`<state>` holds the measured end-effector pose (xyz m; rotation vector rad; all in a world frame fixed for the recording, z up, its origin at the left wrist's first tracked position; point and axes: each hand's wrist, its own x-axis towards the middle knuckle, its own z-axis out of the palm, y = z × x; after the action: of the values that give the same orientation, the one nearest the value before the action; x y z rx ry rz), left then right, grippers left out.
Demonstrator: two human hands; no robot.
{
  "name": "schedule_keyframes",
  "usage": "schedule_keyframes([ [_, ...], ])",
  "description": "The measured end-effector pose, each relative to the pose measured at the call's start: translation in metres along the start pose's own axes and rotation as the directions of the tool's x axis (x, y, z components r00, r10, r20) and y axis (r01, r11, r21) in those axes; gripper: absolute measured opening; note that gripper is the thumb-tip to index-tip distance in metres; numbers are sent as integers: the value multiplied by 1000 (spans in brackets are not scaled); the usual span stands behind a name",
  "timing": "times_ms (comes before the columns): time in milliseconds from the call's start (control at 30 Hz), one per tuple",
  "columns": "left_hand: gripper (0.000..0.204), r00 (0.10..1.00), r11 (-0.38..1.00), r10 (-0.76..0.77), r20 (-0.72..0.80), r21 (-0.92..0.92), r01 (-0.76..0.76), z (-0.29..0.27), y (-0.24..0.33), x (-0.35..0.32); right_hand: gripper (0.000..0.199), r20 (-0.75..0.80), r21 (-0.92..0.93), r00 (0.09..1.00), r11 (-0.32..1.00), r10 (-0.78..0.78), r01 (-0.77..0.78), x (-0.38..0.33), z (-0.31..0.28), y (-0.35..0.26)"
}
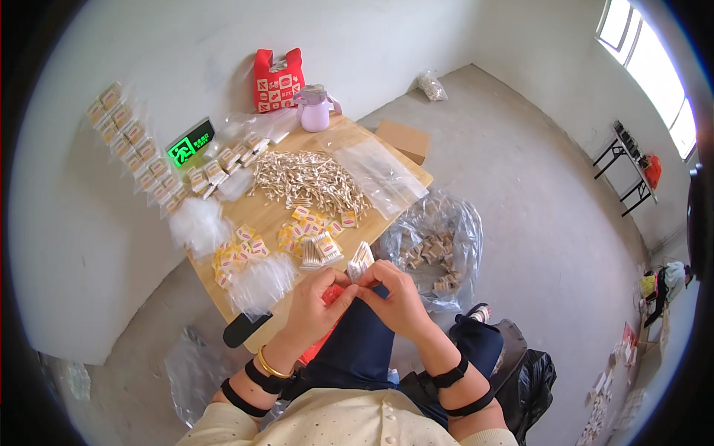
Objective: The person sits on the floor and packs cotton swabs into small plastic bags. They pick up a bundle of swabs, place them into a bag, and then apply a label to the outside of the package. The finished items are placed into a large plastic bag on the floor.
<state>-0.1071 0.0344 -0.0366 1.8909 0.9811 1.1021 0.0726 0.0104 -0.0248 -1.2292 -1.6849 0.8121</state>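
My left hand (327, 297) and my right hand (394, 299) meet above my lap at the near edge of the table. Their thumbs and fingertips pinch the lower end of a small clear packet of cotton swabs (361, 256), which points away from me. On the table just left of it lie bundles of cotton swabs (318, 251). Beyond these sit small yellow-and-white cards (306, 225) and a large heap of loose cotton swabs (309, 178). Near my left hand is a pile of small clear plastic bags (262, 284), with more yellow cards (239, 251) behind it.
Packed swab packets (134, 149) are lined up by the wall at left, near a green exit sign (191, 145). A lilac jug (314, 113) and red bag (278, 82) stand at the back. Right of the table, a large clear bag (465, 245) holds packets beside a cardboard box (404, 141).
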Motion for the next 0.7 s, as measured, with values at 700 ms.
schedule_keyframes([
  [700,27,994,988,106,38,-121,-100,-3,2,2,10,102,765,974,609,204,-208,-22,-19,12],
])
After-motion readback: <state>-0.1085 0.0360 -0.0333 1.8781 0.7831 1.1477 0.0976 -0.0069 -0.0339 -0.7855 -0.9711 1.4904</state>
